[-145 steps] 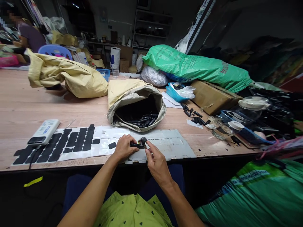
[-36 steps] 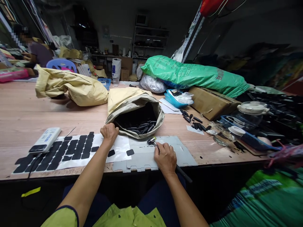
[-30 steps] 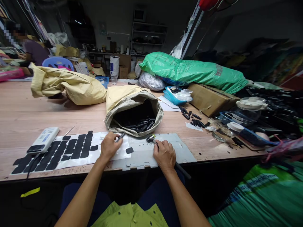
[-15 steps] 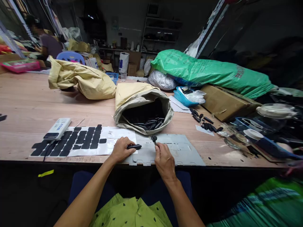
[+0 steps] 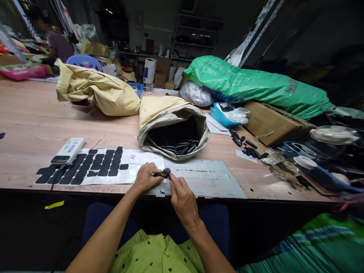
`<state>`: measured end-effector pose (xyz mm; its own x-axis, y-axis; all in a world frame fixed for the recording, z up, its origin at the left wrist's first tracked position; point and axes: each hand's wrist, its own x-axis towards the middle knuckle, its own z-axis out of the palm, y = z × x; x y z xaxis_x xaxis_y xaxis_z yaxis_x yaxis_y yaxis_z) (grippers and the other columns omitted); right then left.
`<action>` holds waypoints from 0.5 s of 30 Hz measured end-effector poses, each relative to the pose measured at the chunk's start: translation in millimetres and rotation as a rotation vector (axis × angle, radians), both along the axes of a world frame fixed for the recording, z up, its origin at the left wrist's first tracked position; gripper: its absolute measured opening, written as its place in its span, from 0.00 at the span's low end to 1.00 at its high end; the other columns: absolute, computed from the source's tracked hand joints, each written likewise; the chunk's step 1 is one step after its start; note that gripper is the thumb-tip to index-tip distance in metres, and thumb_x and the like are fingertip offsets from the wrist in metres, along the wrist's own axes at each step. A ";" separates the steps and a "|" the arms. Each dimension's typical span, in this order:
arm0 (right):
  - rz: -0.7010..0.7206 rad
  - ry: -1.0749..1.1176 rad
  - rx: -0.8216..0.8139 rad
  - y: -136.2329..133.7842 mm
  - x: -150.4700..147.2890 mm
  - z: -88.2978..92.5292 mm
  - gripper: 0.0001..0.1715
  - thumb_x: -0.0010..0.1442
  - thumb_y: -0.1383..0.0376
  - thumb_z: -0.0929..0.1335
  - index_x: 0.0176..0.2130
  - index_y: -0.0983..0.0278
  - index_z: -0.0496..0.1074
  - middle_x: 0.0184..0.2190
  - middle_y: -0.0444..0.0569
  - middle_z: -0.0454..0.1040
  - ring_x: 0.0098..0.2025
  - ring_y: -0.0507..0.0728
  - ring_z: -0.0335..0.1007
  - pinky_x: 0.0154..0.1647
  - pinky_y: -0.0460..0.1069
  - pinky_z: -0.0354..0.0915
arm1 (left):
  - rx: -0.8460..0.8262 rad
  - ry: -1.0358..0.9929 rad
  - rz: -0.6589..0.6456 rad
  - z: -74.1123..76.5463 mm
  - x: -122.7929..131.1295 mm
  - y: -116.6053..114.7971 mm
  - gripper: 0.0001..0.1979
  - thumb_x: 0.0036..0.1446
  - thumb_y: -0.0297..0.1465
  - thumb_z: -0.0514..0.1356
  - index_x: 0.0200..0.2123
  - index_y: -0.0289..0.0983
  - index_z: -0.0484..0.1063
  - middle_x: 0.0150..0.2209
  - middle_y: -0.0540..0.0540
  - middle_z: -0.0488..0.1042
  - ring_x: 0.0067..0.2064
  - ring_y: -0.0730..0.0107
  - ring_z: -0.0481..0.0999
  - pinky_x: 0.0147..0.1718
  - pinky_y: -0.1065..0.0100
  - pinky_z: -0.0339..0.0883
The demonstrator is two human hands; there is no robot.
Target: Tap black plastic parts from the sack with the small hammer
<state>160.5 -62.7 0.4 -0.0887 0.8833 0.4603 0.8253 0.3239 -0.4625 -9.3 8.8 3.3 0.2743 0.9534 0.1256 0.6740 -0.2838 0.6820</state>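
My left hand (image 5: pixel 146 177) is closed on a small black stick-shaped part (image 5: pixel 158 174), held flat on a grey metal plate (image 5: pixel 210 178) at the table's near edge. My right hand (image 5: pixel 182 197) grips the handle of a small hammer, and its round head (image 5: pixel 167 171) rests at the end of the black part. Just behind the hands lies an open tan sack (image 5: pixel 173 127) with several similar black parts inside. To the left is a white sheet (image 5: pixel 136 167) carrying several black adhesive pads (image 5: pixel 93 168).
A white remote-like device (image 5: pixel 68 150) lies at the sheet's left end. Another tan sack (image 5: pixel 93 91), a green sack (image 5: pixel 256 85), a cardboard box (image 5: pixel 270 123), a blue tray (image 5: pixel 224 115), loose black parts (image 5: pixel 247 148) and glass jars (image 5: pixel 327 138) crowd the table. A person (image 5: pixel 57 41) sits far left.
My left hand took a black part from the sack and set it on the grey plate. My right hand brought the hammer head leftward onto the part's end.
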 end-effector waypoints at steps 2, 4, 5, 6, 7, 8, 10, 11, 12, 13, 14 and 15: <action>-0.022 0.012 0.001 0.6 1.6 -0.1 0.22 0.70 0.64 0.58 0.57 0.63 0.71 0.36 0.51 0.74 0.37 0.54 0.73 0.40 0.46 0.68 | 0.005 -0.001 -0.001 0.0 0.0 -0.1 0.10 0.50 0.31 0.67 0.38 0.47 0.83 0.29 0.50 0.72 0.36 0.67 0.67 0.36 0.67 0.59; -0.046 0.034 0.019 0.9 4.1 1.1 0.21 0.70 0.64 0.58 0.57 0.63 0.71 0.37 0.51 0.74 0.39 0.54 0.73 0.41 0.46 0.68 | 0.005 -0.001 -0.003 0.1 -0.2 -0.1 0.11 0.50 0.32 0.67 0.39 0.47 0.83 0.29 0.50 0.72 0.36 0.67 0.67 0.36 0.67 0.59; -0.056 0.042 0.029 0.8 5.4 1.7 0.21 0.70 0.64 0.58 0.57 0.63 0.71 0.38 0.51 0.74 0.40 0.54 0.73 0.42 0.46 0.68 | 0.003 0.000 -0.004 0.1 -0.2 -0.1 0.11 0.50 0.32 0.67 0.39 0.47 0.83 0.29 0.50 0.72 0.36 0.66 0.67 0.37 0.67 0.59; -0.063 0.044 0.034 0.5 6.4 2.2 0.21 0.70 0.64 0.58 0.57 0.63 0.71 0.38 0.51 0.74 0.40 0.54 0.73 0.43 0.46 0.68 | 0.002 0.001 -0.005 0.2 -0.3 -0.1 0.11 0.50 0.32 0.67 0.39 0.47 0.83 0.29 0.50 0.73 0.37 0.66 0.67 0.37 0.67 0.59; -0.067 0.040 0.035 0.1 7.2 2.4 0.21 0.70 0.64 0.58 0.57 0.62 0.71 0.38 0.51 0.74 0.40 0.54 0.73 0.43 0.46 0.68 | 0.002 0.003 -0.006 0.4 -0.4 -0.1 0.11 0.50 0.32 0.67 0.39 0.46 0.83 0.29 0.50 0.73 0.37 0.66 0.68 0.37 0.66 0.59; -0.067 0.034 0.031 -0.3 7.9 2.2 0.21 0.70 0.64 0.58 0.57 0.62 0.71 0.38 0.51 0.75 0.40 0.54 0.73 0.42 0.46 0.68 | 0.003 0.004 -0.007 0.6 -0.4 -0.1 0.11 0.50 0.33 0.67 0.39 0.46 0.83 0.29 0.50 0.73 0.37 0.66 0.68 0.37 0.66 0.59; -0.061 0.025 0.013 -0.5 9.1 1.2 0.21 0.70 0.64 0.58 0.57 0.62 0.71 0.38 0.50 0.75 0.39 0.54 0.73 0.41 0.46 0.67 | 0.000 0.007 -0.007 1.3 -0.5 -0.3 0.11 0.50 0.33 0.67 0.39 0.46 0.83 0.29 0.50 0.72 0.36 0.66 0.68 0.37 0.66 0.59; -0.060 0.027 0.007 0.1 10.2 0.7 0.21 0.70 0.64 0.58 0.57 0.62 0.71 0.38 0.50 0.75 0.39 0.54 0.73 0.41 0.46 0.67 | -0.001 0.011 -0.006 1.9 -0.6 -0.5 0.11 0.51 0.33 0.67 0.39 0.46 0.83 0.29 0.49 0.72 0.36 0.66 0.68 0.37 0.66 0.59; -0.063 0.030 0.004 1.3 11.9 0.3 0.21 0.70 0.63 0.59 0.56 0.62 0.71 0.38 0.50 0.75 0.39 0.53 0.73 0.40 0.46 0.67 | -0.002 0.017 -0.005 2.7 -0.6 -0.8 0.10 0.51 0.33 0.67 0.39 0.46 0.83 0.30 0.49 0.73 0.36 0.65 0.68 0.36 0.66 0.59; -0.072 0.032 0.005 3.2 14.4 0.0 0.21 0.70 0.63 0.59 0.56 0.62 0.72 0.38 0.50 0.75 0.39 0.53 0.73 0.40 0.46 0.66 | -0.002 0.025 -0.006 3.6 -0.6 -1.2 0.10 0.51 0.33 0.67 0.39 0.46 0.83 0.30 0.49 0.73 0.36 0.65 0.68 0.36 0.65 0.59; -0.089 0.030 0.010 5.9 17.8 -0.1 0.20 0.70 0.63 0.59 0.56 0.62 0.72 0.38 0.50 0.75 0.39 0.54 0.73 0.39 0.46 0.66 | -0.001 0.032 -0.006 4.7 -0.5 -1.6 0.10 0.51 0.33 0.67 0.39 0.45 0.83 0.30 0.49 0.73 0.36 0.65 0.68 0.36 0.65 0.59; -0.112 0.017 0.017 9.3 22.3 -0.1 0.20 0.70 0.63 0.59 0.55 0.62 0.72 0.39 0.50 0.75 0.39 0.54 0.73 0.38 0.46 0.65 | 0.001 0.036 -0.007 5.9 -0.4 -2.1 0.10 0.51 0.33 0.66 0.39 0.45 0.83 0.30 0.49 0.73 0.36 0.65 0.68 0.36 0.65 0.59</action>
<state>182.8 -53.4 0.3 0.0183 0.8792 0.4762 0.8489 0.2379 -0.4720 -9.7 6.7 9.2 0.2852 0.9514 0.1167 0.6965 -0.2893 0.6567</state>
